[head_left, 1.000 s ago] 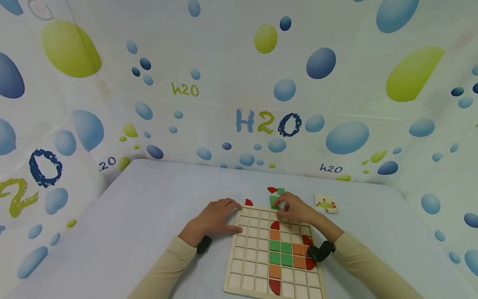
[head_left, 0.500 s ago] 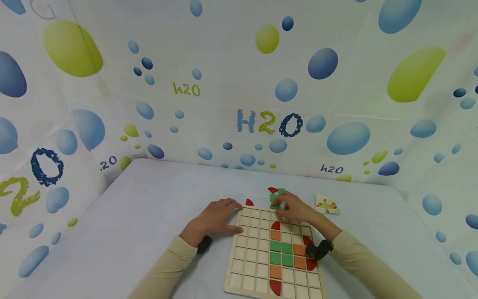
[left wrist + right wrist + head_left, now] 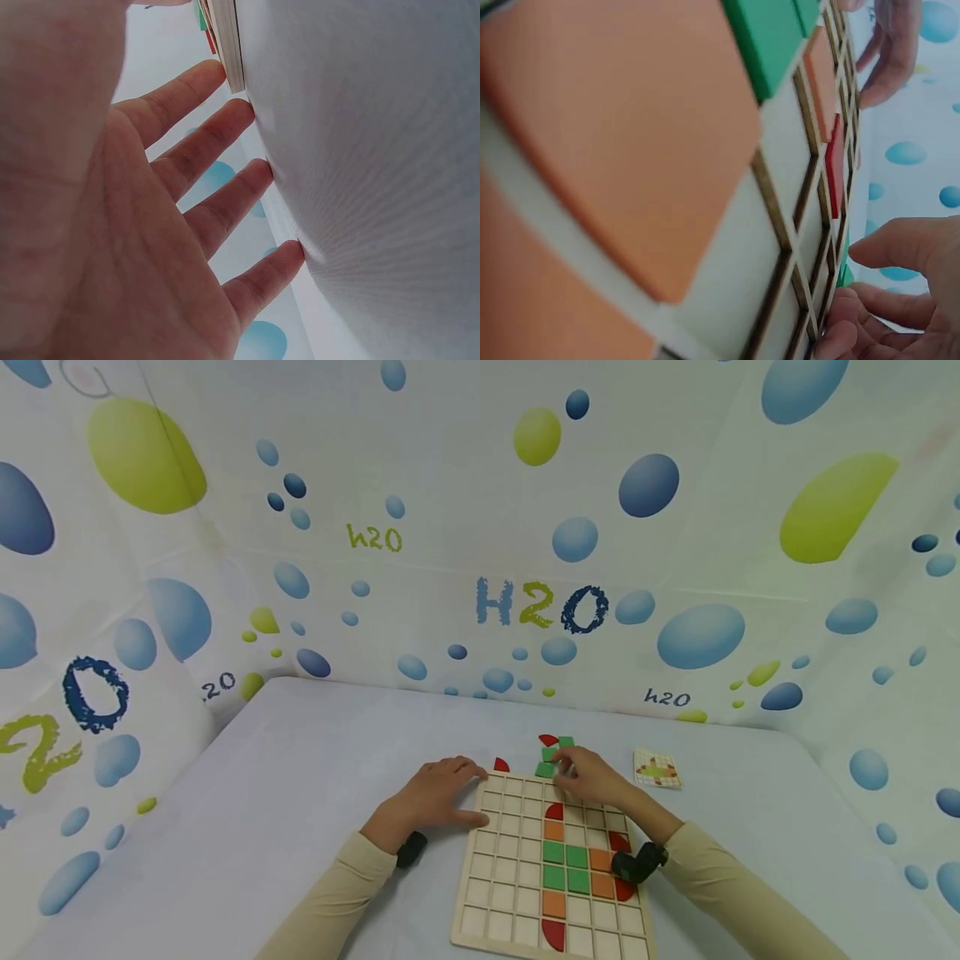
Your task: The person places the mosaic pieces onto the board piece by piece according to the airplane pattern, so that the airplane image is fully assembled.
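Observation:
A wooden grid board (image 3: 502, 870) lies on the table, with green, orange and red pieces set in its cells. My left hand (image 3: 431, 793) spreads its fingers and thumb at the board's far left corner. In the left wrist view the fingertips (image 3: 289, 255) rest on the table, the nearest one at the board's edge (image 3: 228, 45). My right hand (image 3: 588, 777) reaches over the far edge. Its thumb and finger are parted beside loose green squares, one green square (image 3: 544, 769) at the board's edge and another green square (image 3: 550, 754) just behind it.
Behind the board lie a third green square (image 3: 566, 742) and a red quarter-circle piece (image 3: 548, 740). Another red quarter-circle (image 3: 502, 765) is by the left hand. A pattern card (image 3: 657, 769) sits right of the right hand. A printed curtain (image 3: 450, 510) surrounds the table.
The nearest loose green square has shifted slightly left and turned. My right fingertips have drawn back a little to the right of it. My left hand stays at the corner.

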The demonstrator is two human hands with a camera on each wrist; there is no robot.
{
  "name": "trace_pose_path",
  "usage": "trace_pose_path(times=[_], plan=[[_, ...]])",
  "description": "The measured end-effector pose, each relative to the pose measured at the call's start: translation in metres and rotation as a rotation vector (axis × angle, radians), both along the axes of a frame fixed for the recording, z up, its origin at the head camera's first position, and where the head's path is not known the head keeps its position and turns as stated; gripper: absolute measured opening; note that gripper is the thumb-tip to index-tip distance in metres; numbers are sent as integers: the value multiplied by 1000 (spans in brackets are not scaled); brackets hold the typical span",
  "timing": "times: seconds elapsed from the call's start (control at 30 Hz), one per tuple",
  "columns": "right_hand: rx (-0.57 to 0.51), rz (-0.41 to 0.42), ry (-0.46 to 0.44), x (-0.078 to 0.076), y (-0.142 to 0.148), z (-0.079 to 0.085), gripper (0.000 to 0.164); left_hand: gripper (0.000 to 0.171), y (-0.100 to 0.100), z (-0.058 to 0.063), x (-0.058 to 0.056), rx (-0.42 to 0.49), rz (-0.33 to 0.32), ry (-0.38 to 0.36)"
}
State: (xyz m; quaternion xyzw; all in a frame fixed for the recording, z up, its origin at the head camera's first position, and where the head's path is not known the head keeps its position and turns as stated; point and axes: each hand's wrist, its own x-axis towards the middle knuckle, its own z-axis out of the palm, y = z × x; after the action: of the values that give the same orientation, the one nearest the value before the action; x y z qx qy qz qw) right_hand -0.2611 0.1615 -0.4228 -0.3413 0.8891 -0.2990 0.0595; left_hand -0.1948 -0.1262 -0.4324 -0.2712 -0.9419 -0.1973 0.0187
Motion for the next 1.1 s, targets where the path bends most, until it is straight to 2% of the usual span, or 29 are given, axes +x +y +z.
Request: trace_pose_path(times=[0.2, 0.33, 0.53, 0.83, 1.1], plan=[[-26, 43, 40, -3, 0, -1, 26, 59, 0, -1, 0, 1, 6, -8], [-30, 53, 52, -5, 0, -3, 27, 59, 0, -1, 0, 4, 4, -8], [-28, 49, 84, -5, -2, -4, 19, 58, -1, -1, -1, 11, 3, -13], [-25, 19, 48, -4, -3, -3, 23, 59, 0, 1, -1, 6, 12, -13], [-57, 43, 58, -8, -2, -7, 19, 59, 0, -1, 0, 4, 15, -28]])
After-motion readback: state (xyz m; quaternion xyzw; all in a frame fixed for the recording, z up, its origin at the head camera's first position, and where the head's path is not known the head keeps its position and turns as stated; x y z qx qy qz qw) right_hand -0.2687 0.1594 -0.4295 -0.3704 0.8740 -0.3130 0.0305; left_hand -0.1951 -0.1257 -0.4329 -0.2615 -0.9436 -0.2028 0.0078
